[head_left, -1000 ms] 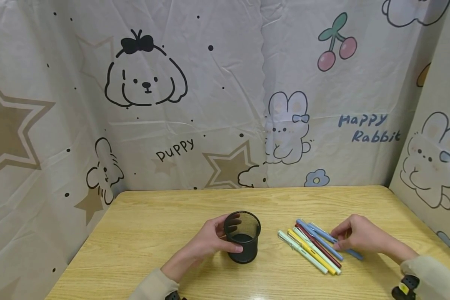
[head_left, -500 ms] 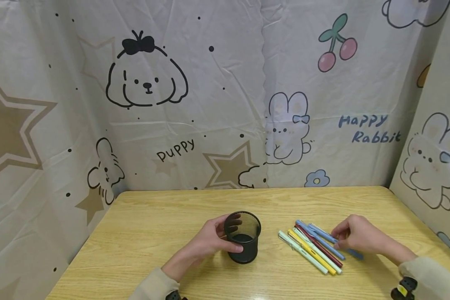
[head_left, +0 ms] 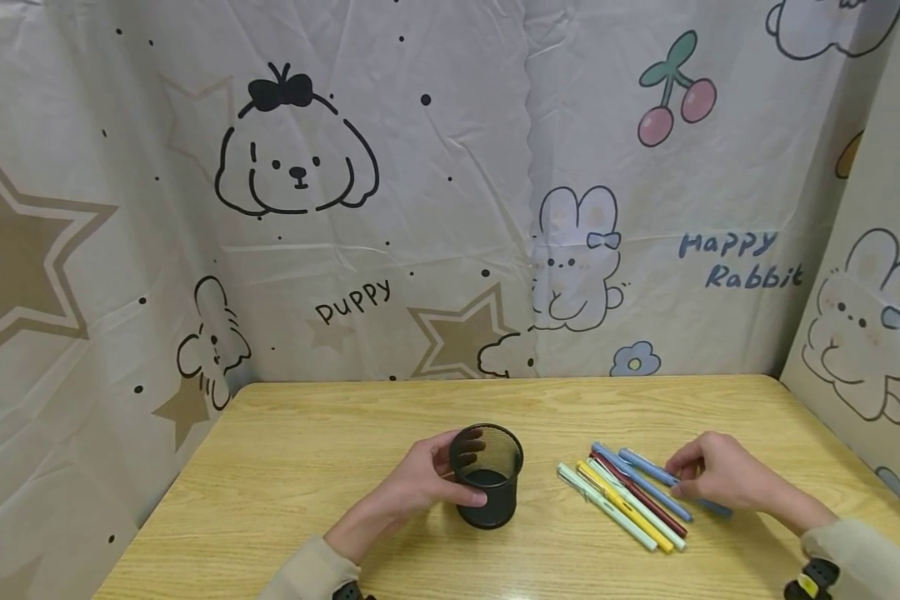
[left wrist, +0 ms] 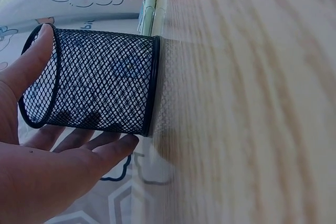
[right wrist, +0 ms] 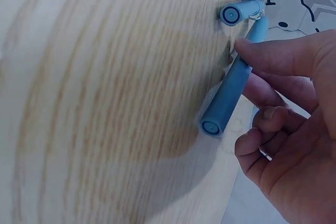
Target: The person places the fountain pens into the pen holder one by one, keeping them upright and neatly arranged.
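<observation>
A black mesh pen holder (head_left: 495,504) stands upright on the wooden table, its inside bare in the head view. My left hand (head_left: 420,479) grips its left side, thumb in front and fingers behind; the left wrist view shows the mesh wall (left wrist: 102,80) between them. On the right, my right hand (head_left: 723,475) pinches a blue pen (right wrist: 228,98) between thumb and fingers, low at the table surface. Left of that hand lie several pens side by side: another blue pen (head_left: 645,475), a dark red pen (head_left: 648,500), a yellow pen (head_left: 622,504) and pale green pens (head_left: 607,507).
The wooden table (head_left: 307,450) reaches back to a hanging cloth (head_left: 450,208) printed with cartoon animals. More of this cloth closes off the left and right sides. A dark device (head_left: 813,579) sits at the right sleeve's cuff.
The blue pen under my right hand has shifted very slightly right, its near end most. My left hand and the pen holder stay in place; the head view has tilted a touch.
</observation>
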### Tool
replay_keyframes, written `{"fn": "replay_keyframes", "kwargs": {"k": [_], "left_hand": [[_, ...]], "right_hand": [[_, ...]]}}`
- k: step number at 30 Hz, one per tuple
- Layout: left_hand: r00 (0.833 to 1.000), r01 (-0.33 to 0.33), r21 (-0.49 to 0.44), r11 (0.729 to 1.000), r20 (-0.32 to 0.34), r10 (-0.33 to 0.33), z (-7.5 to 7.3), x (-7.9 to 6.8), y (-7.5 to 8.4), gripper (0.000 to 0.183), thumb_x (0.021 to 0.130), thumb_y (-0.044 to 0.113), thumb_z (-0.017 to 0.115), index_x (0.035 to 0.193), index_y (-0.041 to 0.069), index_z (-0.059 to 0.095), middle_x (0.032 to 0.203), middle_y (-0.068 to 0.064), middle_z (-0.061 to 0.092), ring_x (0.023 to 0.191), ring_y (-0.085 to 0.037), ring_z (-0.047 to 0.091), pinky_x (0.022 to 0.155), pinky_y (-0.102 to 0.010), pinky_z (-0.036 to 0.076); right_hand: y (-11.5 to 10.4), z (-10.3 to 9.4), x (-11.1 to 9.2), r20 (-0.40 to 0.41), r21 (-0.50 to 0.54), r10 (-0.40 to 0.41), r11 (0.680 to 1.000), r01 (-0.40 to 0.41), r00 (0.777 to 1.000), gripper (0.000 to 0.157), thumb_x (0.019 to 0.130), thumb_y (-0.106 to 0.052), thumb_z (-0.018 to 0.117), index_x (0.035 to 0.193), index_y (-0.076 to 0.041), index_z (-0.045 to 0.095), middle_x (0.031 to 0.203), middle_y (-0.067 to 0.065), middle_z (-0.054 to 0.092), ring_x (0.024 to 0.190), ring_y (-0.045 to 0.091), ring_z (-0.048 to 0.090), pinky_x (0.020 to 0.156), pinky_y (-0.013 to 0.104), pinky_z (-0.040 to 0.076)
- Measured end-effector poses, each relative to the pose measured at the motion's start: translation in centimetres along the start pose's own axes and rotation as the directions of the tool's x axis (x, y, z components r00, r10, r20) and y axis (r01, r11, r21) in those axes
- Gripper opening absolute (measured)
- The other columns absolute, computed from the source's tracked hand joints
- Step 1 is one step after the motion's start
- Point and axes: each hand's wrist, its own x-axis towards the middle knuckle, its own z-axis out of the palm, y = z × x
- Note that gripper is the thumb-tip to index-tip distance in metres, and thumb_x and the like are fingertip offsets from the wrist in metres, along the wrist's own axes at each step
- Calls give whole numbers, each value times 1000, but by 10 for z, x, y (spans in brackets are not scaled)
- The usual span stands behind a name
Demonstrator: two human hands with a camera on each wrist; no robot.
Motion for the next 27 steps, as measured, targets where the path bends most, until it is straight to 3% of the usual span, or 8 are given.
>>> {"fn": "replay_keyframes", "kwargs": {"k": [10,27], "left_hand": [[1000,9,-10,1000,5,-9,-1,0,0,79,81,-2,89,152,5,55,150,-16,57,138,-38,53,117,-50,40],[1000,4,-30,1000,4,-4,-1,0,-1,78,82,-3,88,152,5,55,149,-15,59,139,-38,53,118,-50,39]], "right_hand": [[-6,-4,-1,-35,16,22,1000,-21,999,19,81,-8,88,97,-1,81,75,-7,66,66,7,54,58,26,47],[-26,-6,1,-92,144,64,988,-50,994,26,84,-12,85,107,1,80,79,-2,70,62,9,49,54,24,40]]}}
